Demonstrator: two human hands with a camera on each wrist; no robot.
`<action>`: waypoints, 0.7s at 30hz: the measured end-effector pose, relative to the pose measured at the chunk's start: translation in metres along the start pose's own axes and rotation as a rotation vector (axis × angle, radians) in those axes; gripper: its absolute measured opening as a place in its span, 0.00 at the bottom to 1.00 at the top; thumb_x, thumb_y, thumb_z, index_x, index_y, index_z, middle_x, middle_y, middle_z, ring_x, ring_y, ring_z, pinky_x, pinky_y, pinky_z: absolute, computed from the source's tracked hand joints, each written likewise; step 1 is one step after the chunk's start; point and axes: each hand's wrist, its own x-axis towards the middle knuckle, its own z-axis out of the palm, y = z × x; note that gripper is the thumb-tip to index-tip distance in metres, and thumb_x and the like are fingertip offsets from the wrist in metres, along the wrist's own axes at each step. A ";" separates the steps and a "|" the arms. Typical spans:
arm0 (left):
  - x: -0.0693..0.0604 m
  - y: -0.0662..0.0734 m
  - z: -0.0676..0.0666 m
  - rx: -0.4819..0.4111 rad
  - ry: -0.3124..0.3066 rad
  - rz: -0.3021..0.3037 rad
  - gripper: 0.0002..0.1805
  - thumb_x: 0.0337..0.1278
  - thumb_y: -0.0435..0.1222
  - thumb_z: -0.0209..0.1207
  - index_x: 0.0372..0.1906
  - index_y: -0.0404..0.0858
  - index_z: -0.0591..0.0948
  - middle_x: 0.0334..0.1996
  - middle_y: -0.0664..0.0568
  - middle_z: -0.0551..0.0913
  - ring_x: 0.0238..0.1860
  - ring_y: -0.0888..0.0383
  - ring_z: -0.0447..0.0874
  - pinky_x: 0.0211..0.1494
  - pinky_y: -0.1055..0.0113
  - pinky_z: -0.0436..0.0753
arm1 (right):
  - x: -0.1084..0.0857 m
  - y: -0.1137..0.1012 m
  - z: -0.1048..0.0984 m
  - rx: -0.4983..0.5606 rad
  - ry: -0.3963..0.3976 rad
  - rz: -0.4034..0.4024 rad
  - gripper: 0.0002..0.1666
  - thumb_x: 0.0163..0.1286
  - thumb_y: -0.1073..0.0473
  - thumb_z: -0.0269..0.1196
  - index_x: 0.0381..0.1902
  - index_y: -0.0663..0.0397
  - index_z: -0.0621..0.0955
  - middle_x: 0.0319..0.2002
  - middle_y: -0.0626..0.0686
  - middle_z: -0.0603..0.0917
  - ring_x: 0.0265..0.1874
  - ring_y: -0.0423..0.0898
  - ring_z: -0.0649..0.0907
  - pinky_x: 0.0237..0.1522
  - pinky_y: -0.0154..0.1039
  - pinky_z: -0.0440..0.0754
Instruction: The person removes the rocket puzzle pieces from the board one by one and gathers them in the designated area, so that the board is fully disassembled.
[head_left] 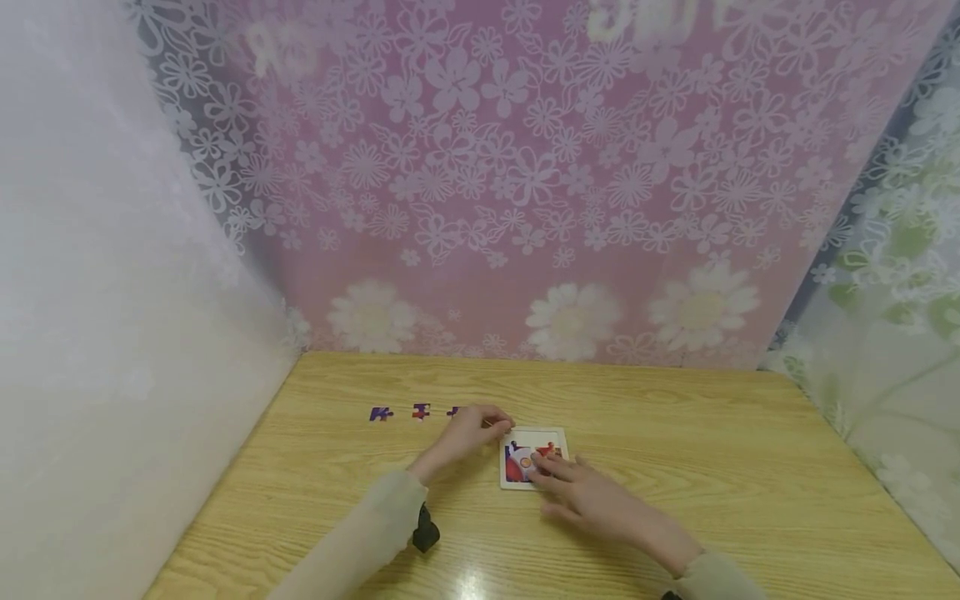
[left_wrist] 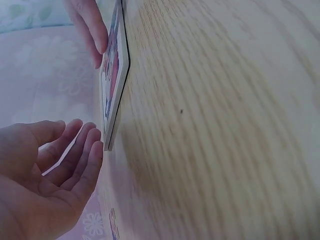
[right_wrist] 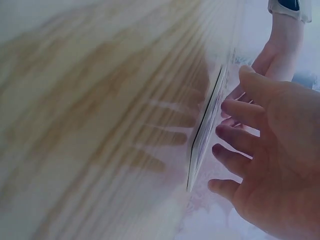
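Observation:
A square puzzle tray (head_left: 532, 486) with a pale frame lies on the table, its lower part filled with red, purple and white pieces and its upper part bare. My left hand (head_left: 468, 432) is at the tray's upper left corner, fingers loosely bent; in the left wrist view the left hand (left_wrist: 55, 175) shows nothing between thumb and fingers. Spread over the tray's lower right part is my right hand (head_left: 600, 504), fingers relaxed; the right wrist view shows this hand (right_wrist: 270, 145) beside the tray's edge (right_wrist: 196, 150). Whether its fingertips touch the pieces is hard to tell.
Left of the tray, near the back, loose puzzle pieces lie in a row: one piece (head_left: 381, 414), another piece (head_left: 421, 412) and a third piece (head_left: 453, 412) partly hidden by my left hand. A flowered pink cloth (head_left: 480, 208) hangs behind the wooden table (head_left: 675, 433).

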 end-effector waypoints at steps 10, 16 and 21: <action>0.004 0.002 0.007 0.061 -0.055 -0.009 0.11 0.74 0.42 0.58 0.48 0.45 0.88 0.43 0.56 0.88 0.45 0.61 0.85 0.50 0.64 0.82 | 0.001 -0.005 0.003 -0.034 -0.009 -0.010 0.35 0.80 0.41 0.51 0.74 0.57 0.70 0.76 0.60 0.65 0.72 0.63 0.68 0.69 0.67 0.62; 0.006 0.004 0.007 0.085 -0.069 -0.046 0.10 0.74 0.42 0.59 0.47 0.46 0.88 0.42 0.58 0.88 0.43 0.63 0.84 0.49 0.64 0.82 | 0.003 -0.006 0.003 -0.010 -0.027 0.002 0.36 0.80 0.40 0.51 0.75 0.56 0.69 0.76 0.59 0.65 0.73 0.63 0.67 0.69 0.67 0.63; 0.006 0.007 0.007 0.088 -0.085 -0.065 0.10 0.74 0.41 0.58 0.47 0.45 0.88 0.42 0.58 0.88 0.41 0.65 0.82 0.46 0.65 0.81 | 0.003 -0.006 0.002 -0.019 -0.014 -0.017 0.35 0.80 0.41 0.51 0.74 0.57 0.70 0.75 0.60 0.66 0.72 0.63 0.68 0.68 0.67 0.64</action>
